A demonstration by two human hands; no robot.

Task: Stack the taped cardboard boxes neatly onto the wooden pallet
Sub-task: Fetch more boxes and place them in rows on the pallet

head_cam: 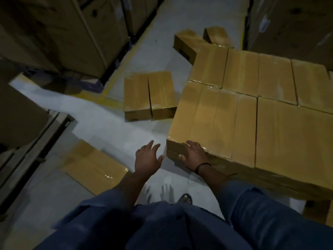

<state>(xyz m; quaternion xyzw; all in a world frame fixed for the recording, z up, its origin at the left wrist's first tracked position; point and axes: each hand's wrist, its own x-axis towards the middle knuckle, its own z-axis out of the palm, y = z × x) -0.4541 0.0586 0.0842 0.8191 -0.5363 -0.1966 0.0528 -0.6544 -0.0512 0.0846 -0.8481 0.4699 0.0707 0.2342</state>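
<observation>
Several taped cardboard boxes form a flat stack (252, 109) on the right. A bit of the wooden pallet (317, 212) shows under it at the lower right. My right hand (192, 156) rests on the near left corner of the closest stacked box (210, 120), fingers spread over the edge. My left hand (147, 159) hovers open just left of that corner, touching nothing. Loose taped boxes lie on the floor: a pair side by side (149, 96), one at the lower left (95, 166), and two behind the stack (187, 44).
Tall racks holding large cartons (59, 33) line the left side, and more cartons (292, 22) stand at the upper right. A yellow floor line (124, 60) runs along the left rack. My sandalled foot (185, 198) stands on the grey floor near the stack.
</observation>
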